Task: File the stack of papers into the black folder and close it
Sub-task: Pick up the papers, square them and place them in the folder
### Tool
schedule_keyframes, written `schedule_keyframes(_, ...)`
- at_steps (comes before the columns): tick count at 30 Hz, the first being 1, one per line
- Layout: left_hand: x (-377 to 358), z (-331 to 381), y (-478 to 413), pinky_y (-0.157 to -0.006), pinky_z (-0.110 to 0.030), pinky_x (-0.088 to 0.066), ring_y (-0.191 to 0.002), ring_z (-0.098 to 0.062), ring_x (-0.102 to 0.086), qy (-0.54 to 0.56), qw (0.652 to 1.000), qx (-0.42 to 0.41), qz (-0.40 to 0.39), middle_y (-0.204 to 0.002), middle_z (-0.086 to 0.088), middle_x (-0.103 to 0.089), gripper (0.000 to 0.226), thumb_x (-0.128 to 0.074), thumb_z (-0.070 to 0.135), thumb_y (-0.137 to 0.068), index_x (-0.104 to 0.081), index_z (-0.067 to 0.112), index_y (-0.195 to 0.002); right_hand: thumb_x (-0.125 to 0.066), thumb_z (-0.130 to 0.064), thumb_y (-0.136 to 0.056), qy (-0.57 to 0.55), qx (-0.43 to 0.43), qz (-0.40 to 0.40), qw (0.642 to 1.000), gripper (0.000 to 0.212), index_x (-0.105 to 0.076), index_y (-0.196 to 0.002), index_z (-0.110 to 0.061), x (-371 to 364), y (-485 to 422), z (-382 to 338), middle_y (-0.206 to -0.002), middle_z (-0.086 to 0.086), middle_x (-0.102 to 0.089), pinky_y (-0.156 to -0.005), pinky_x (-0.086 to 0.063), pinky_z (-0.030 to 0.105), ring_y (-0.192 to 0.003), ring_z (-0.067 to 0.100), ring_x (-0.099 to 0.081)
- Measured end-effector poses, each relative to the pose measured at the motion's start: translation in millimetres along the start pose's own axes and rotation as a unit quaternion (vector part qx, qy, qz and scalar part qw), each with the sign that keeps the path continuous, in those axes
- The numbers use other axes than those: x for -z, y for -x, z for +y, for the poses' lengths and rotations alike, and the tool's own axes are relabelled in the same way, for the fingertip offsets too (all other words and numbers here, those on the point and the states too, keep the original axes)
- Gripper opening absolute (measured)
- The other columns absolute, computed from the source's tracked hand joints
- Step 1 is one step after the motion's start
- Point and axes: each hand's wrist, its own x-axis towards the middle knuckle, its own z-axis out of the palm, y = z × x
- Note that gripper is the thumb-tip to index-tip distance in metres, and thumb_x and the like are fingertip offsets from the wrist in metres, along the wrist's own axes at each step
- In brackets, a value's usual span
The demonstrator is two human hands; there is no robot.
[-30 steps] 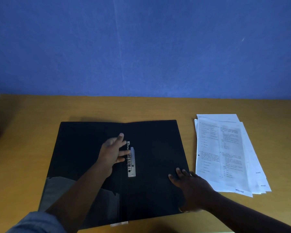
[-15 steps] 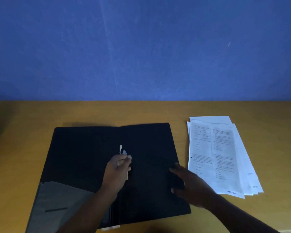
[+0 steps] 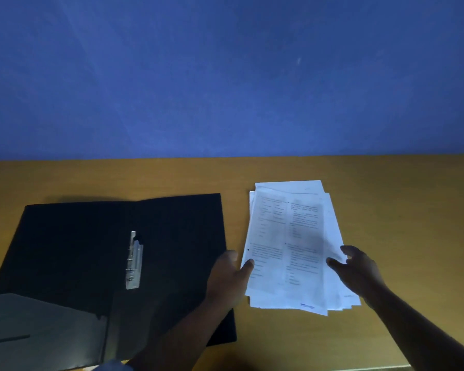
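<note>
The stack of papers (image 3: 292, 247) lay on the surface (image 3: 413, 210) just right of the open black folder (image 3: 91, 250). Left hand (image 3: 229, 277) and right hand (image 3: 359, 271), grips spread open, touched its side edges.

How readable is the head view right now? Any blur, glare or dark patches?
Head view: dim overall; black folder nearly featureless; its metal clip and the pocket catch faint glare; print on the stack of papers is smeared; both hands look soft.

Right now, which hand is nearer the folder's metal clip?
Left. The left hand lies over the black folder's right edge, right of the metal clip; the right hand is at the paper stack's far side.
</note>
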Motion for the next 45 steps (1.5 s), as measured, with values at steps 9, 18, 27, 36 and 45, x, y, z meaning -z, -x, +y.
schedule_keyframes(9,-65.9,33.7,-30.5,-0.065,-0.031,-0.06,-0.095,-0.021,-0.066,-0.073,0.994,0.062,0.059,-0.121,-0.003,-0.056,0.05,-0.065,0.049,-0.086,-0.058,0.014,-0.121,-0.069,-0.028,-0.078,-0.02,-0.001,-0.05,0.999,0.02,-0.069,-0.082,-0.009,18.5,-36.4,22.9,-0.075,0.007,-0.07,-0.054,-0.044,0.028,-0.071,0.026,-0.065)
schedule_keyframes(18,-90.1,55.7,-38.2,-0.053,-0.024,-0.05,-0.087,-0.022,-0.071,-0.01,0.99,0.128,0.065,-0.105,-0.005,-0.071,0.046,-0.074,0.046,-0.081,-0.066,0.011,-0.11,-0.069,-0.025,-0.077,-0.04,0.02,-0.123,0.991,0.03,-0.076,-0.101,-0.01,25.1,-52.1,31.1,-0.092,0.003,-0.076,-0.058,-0.053,0.027,-0.075,0.015,-0.067)
schedule_keyframes(27,-86.6,61.6,-51.9,-0.061,-0.028,-0.058,-0.079,-0.019,-0.073,0.078,0.984,0.155,0.022,-0.1,-0.001,-0.077,0.026,-0.079,0.032,-0.083,-0.074,0.012,-0.099,-0.069,-0.025,-0.076,-0.023,0.047,-0.146,0.988,0.033,-0.071,-0.104,-0.007,26.5,-58.2,33.8,-0.098,0.003,-0.072,-0.048,-0.047,0.021,-0.075,0.016,-0.068)
schedule_keyframes(36,-98.5,71.6,-53.8,-0.059,-0.025,-0.055,-0.082,-0.017,-0.071,0.13,0.983,0.128,0.008,-0.104,0.001,-0.074,0.031,-0.08,0.027,-0.084,-0.07,0.015,-0.11,-0.064,-0.022,-0.077,-0.018,0.071,-0.158,0.985,0.027,-0.072,-0.1,-0.011,30.0,-59.6,39.1,-0.094,0.0,-0.074,-0.043,-0.043,0.016,-0.068,0.012,-0.068)
schedule_keyframes(45,-101.6,66.6,-47.8,-0.074,-0.035,-0.062,-0.094,-0.022,-0.073,0.215,0.973,0.082,0.009,-0.111,-0.003,-0.075,0.025,-0.067,0.012,-0.094,-0.068,0.015,-0.119,-0.061,-0.022,-0.08,-0.028,0.103,-0.155,0.982,0.028,-0.072,-0.106,-0.017,29.7,-55.7,46.4,-0.095,-0.004,-0.075,-0.049,-0.043,0.016,-0.072,0.013,-0.068)
